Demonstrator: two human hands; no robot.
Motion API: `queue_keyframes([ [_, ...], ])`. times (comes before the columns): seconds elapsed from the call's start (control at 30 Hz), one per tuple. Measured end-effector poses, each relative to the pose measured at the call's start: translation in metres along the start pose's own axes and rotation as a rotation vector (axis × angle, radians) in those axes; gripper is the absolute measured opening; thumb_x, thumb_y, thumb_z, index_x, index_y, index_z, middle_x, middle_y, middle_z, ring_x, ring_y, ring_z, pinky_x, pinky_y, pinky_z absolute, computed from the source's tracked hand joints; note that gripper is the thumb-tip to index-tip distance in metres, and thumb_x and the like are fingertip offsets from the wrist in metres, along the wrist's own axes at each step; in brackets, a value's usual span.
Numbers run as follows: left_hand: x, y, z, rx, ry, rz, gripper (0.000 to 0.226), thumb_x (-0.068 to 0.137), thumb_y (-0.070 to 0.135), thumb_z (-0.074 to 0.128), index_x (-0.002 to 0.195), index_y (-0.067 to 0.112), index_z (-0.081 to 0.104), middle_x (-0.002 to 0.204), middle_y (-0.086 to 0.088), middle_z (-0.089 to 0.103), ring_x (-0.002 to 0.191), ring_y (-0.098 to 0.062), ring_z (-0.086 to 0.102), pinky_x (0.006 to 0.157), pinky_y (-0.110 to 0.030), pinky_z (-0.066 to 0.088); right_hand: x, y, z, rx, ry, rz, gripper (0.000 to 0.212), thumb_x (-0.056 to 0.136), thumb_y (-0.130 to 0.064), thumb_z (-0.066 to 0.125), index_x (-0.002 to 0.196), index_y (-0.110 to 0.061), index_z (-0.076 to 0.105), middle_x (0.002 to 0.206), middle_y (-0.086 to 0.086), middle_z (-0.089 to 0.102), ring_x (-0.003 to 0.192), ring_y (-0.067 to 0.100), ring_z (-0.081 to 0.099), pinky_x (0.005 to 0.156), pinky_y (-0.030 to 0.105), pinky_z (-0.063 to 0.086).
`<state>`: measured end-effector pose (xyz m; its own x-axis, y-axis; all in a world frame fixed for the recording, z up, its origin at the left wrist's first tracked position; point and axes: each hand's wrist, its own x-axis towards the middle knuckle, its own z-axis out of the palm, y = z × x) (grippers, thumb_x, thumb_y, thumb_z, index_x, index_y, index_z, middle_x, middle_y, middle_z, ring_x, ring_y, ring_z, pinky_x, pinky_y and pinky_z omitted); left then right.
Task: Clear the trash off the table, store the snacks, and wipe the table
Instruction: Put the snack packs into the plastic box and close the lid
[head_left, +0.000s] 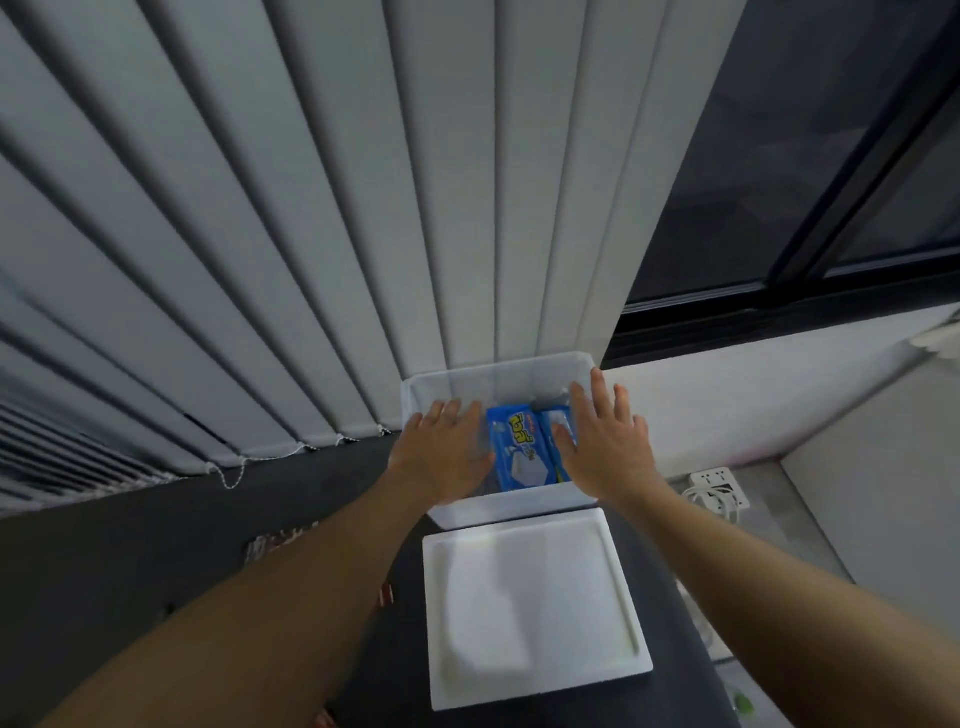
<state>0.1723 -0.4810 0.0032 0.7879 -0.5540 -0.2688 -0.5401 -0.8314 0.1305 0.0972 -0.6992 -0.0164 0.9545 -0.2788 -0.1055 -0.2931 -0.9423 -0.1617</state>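
Here, both of your hands are down in the open storage box (511, 506), which stands at the far edge of the tabletop (156, 551), right against the blinds (260, 234). Your left hand (447, 449) lies flat along the left side of the larger blue snack packet (519, 454), fingers straight and close together, gripping nothing. Your right hand (605, 444) comes in from the other side with fingers straight and spread. Its thumb is over a second blue packet (553, 421) just beside the first, and it too holds nothing. Whether either palm actually presses on the wrappers, I cannot tell. The flat, flanking pose looks to me like squaring the packets up so they lie low and the box can shut, rather than lifting anything out.

The lid (535, 608) lies flat on the tabletop just on your side of the box, near its front wall. I take that as set down within easy reach for closing.

A red-and-white wrapper (280, 540) lies on the tabletop to the left, partly hidden by your left forearm; I cannot tell whether it is snack or trash. So the storing step looks close to finished, while clearing that piece and wiping seem to be ahead of you. Mind the lid's edges when you seat it, since a packet riding high could keep it from closing.
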Motion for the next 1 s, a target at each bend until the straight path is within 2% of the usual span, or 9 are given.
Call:
queue_keyframes([
  [0.17,-0.045,-0.023,-0.015,0.018,0.075,-0.084,0.073,0.102,0.057,0.029,0.160,0.024,0.000,0.168,-0.006,0.000,0.155,-0.025,0.000,0.125,-0.046,0.006,-0.012,-0.031,-0.014,0.001,0.050,-0.093,0.069,0.100,-0.058,0.029,0.157,-0.021,0.017,0.166,0.010,0.008,0.150,0.039,0.011,0.115,0.058,0.023],
  [0.33,-0.089,-0.047,-0.021,-0.002,0.111,-0.166,0.072,0.102,0.056,0.028,0.161,0.024,0.001,0.168,-0.007,0.002,0.155,-0.026,0.001,0.125,-0.046,0.006,-0.029,-0.071,-0.023,0.033,0.058,-0.194,0.066,0.101,-0.057,0.028,0.156,-0.024,0.016,0.165,0.006,0.011,0.152,0.033,0.006,0.119,0.060,0.009],
  [0.53,-0.146,-0.071,-0.010,-0.082,0.117,-0.289,0.073,0.102,0.055,0.033,0.161,0.023,0.003,0.168,-0.005,0.002,0.155,-0.024,0.002,0.125,-0.045,0.009,-0.057,-0.123,-0.015,0.129,0.066,-0.315,0.065,0.099,-0.059,0.029,0.151,-0.020,0.029,0.161,0.008,0.027,0.149,0.032,0.018,0.117,0.056,0.024],
  [0.7,-0.190,-0.095,0.019,-0.110,0.046,-0.398,0.075,0.101,0.057,0.032,0.160,0.023,0.000,0.169,-0.005,-0.002,0.155,-0.026,0.005,0.124,-0.047,0.015,-0.083,-0.162,0.006,0.242,0.000,-0.416,0.065,0.099,-0.055,0.039,0.153,-0.020,0.031,0.160,0.006,0.030,0.150,0.028,0.019,0.121,0.048,0.020],
  [0.83,-0.221,-0.113,0.043,-0.160,-0.003,-0.465,0.074,0.101,0.054,0.035,0.160,0.024,0.001,0.169,-0.005,-0.001,0.155,-0.027,0.006,0.122,-0.046,0.015,-0.104,-0.186,0.027,0.276,0.118,-0.563,0.063,0.095,-0.052,0.043,0.142,-0.010,0.051,0.142,0.014,0.054,0.135,0.035,0.045,0.112,0.051,0.036],
  [0.9,-0.232,-0.123,0.055,-0.167,-0.016,-0.475,0.075,0.101,0.051,0.037,0.160,0.024,0.000,0.169,-0.004,-0.001,0.155,-0.027,0.006,0.122,-0.046,0.015,-0.111,-0.198,0.037,0.250,0.111,-0.588,0.058,0.095,-0.050,0.048,0.140,-0.012,0.052,0.141,0.010,0.055,0.134,0.032,0.047,0.112,0.049,0.037],
  [1.0,-0.241,-0.137,0.072,-0.169,-0.056,-0.477,0.076,0.102,0.047,0.039,0.160,0.023,-0.004,0.169,-0.005,-0.003,0.155,-0.028,0.007,0.122,-0.046,0.015,-0.125,-0.213,0.054,0.215,-0.006,-0.550,0.057,0.095,-0.055,0.050,0.142,-0.024,0.045,0.146,-0.001,0.049,0.135,0.022,0.044,0.116,0.042,0.031],
])
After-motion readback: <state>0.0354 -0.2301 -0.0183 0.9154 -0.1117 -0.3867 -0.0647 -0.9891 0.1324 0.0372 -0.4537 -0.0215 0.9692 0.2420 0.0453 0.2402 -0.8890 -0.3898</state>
